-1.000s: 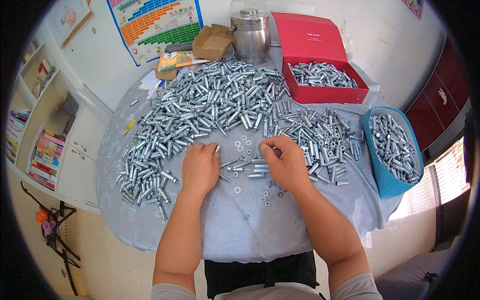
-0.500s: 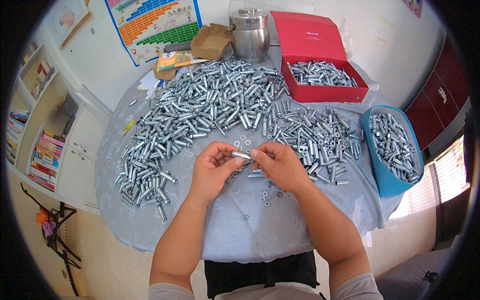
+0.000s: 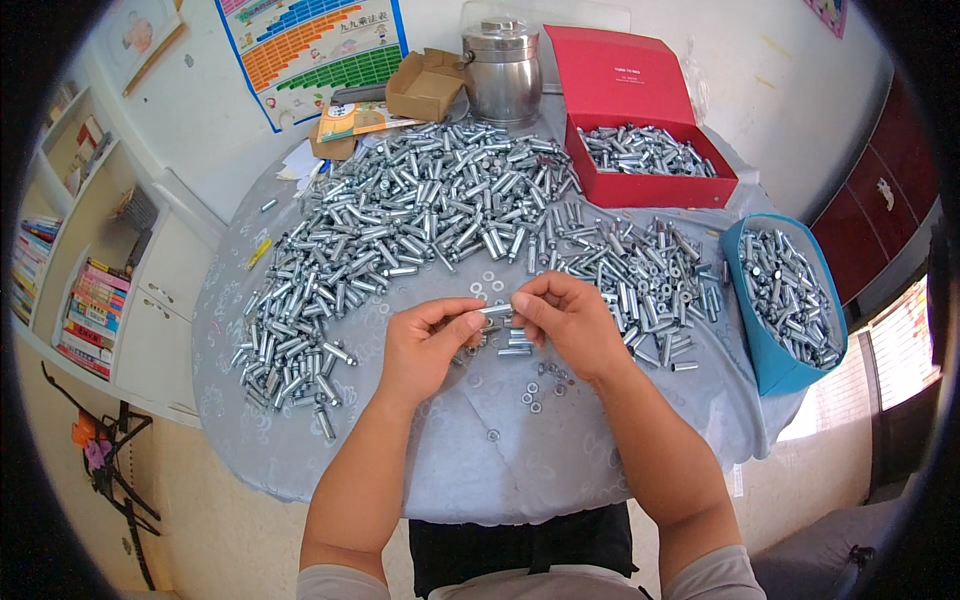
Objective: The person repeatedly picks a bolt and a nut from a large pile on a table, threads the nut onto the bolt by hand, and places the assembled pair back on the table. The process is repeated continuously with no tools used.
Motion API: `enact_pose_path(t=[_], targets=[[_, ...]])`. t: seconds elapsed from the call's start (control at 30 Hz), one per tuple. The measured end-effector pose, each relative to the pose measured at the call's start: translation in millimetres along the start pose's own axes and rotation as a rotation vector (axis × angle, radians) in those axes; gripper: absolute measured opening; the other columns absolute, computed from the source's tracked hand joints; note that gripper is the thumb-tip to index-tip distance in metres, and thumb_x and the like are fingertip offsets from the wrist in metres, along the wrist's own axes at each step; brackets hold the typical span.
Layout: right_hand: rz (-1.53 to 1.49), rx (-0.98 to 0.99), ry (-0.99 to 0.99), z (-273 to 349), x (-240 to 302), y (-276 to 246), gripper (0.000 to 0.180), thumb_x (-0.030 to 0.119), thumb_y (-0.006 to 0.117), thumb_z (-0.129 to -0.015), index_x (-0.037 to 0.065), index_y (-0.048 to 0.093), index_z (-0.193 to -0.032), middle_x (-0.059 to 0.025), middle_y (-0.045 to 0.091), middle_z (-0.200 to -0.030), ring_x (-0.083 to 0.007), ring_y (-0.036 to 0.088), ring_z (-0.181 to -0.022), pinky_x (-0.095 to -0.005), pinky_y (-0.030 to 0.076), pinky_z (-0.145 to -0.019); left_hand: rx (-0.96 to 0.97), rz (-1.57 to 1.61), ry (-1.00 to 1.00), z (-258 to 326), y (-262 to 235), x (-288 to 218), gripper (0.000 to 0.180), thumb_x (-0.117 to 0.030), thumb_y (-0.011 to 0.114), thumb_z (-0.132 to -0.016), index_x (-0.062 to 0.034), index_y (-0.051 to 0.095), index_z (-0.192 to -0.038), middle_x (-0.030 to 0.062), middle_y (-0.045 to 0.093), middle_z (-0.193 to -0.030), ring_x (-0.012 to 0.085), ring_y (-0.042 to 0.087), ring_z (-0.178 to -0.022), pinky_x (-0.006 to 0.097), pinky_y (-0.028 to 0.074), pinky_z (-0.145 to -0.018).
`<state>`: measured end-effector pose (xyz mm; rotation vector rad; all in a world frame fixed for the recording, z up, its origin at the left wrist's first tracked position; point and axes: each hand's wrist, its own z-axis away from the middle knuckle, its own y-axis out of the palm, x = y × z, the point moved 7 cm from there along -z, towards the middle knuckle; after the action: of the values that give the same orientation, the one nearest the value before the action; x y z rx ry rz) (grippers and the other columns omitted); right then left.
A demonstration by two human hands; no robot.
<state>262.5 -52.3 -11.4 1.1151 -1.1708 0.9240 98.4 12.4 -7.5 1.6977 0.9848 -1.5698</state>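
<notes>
Left hand point(image 3: 425, 345) and right hand point(image 3: 570, 320) are raised just above the table and meet at the fingertips, both closed in a pinch on one short silver metal sleeve bolt point(image 3: 497, 310) held level between them. Whether the right fingers also hold a washer or nut against its end is too small to tell.

Directly beneath and just ahead of the hands lie a few loose silver bolts point(image 3: 515, 345) and a scatter of small silver washers and nuts point(image 3: 535, 395) on the pale grey patterned tablecloth point(image 3: 560, 470) that covers the round table.

Beyond the hands, a large heap of silver sleeve bolts point(image 3: 400, 220) spreads across the left and centre of the table. A second, thinner spread of silver bolts point(image 3: 640, 275) lies to the right of the hands.

Containers: an open red cardboard box point(image 3: 650, 185), its lid standing up behind it, is roughly filled with bolts at the far right. A blue fabric bin point(image 3: 765, 350) at the right table edge is likewise well stocked.

Judgement: work is partway along. Two containers hold a fair quantity, but the loose heaps on the cloth are larger than either, so the greater share appears to remain.

Also present at the far edge: a steel lidded pot point(image 3: 503, 65), a small brown carton point(image 3: 425, 85) and a coloured wall chart point(image 3: 315, 45).
</notes>
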Motion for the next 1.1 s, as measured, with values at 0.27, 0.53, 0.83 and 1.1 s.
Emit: enact_pose_path(t=[0.27, 0.53, 0.83, 1.1], targets=[[0.037, 0.012, -0.111, 1, 6, 2, 0.01, 0.009, 0.065, -0.09, 0.0, 0.064, -0.095, -0.0038, 0.066, -0.081, -0.0081, 0.058, -0.067, -0.0225, 0.047, -0.06, -0.015, 0.092, -0.01, 0, -2, 0, 0.019, -0.008, 0.065, -0.09, 0.0034, 0.069, -0.104, 0.0089, 0.07, -0.084, 0.0139, 0.064, -0.07, 0.026, 0.053, -0.065], [0.031, -0.142, -0.188, 6, 18, 2, 0.014, 0.01, 0.066, -0.089, -0.001, 0.065, -0.098, -0.0022, 0.065, -0.085, -0.0079, 0.058, -0.073, -0.0222, 0.047, -0.065, -0.05, 0.225, -0.031, -1, -4, 4, 0.019, -0.009, 0.065, -0.09, 0.0037, 0.068, -0.104, 0.0107, 0.069, -0.083, 0.0154, 0.064, -0.067, 0.028, 0.054, -0.064], [0.074, -0.037, -0.143, 2, 6, -1, 0.021, 0.02, 0.065, -0.092, 0.0, 0.066, -0.095, 0.0001, 0.063, -0.074, -0.0052, 0.055, -0.064, -0.0219, 0.044, -0.058, -0.027, 0.177, -0.01, -3, 0, 3, 0.017, -0.009, 0.066, -0.089, 0.002, 0.068, -0.102, 0.01, 0.07, -0.084, 0.0143, 0.064, -0.068, 0.026, 0.053, -0.064], [0.221, 0.04, -0.04, 2, 3, 0, 0.027, 0.016, 0.067, -0.09, -0.001, 0.064, -0.11, -0.001, 0.063, -0.089, -0.0055, 0.055, -0.069, -0.0222, 0.045, -0.06, -0.032, 0.178, -0.009, -2, -2, 4, 0.018, -0.01, 0.066, -0.09, 0.0024, 0.068, -0.103, 0.0107, 0.07, -0.084, 0.015, 0.064, -0.068, 0.027, 0.053, -0.064]])
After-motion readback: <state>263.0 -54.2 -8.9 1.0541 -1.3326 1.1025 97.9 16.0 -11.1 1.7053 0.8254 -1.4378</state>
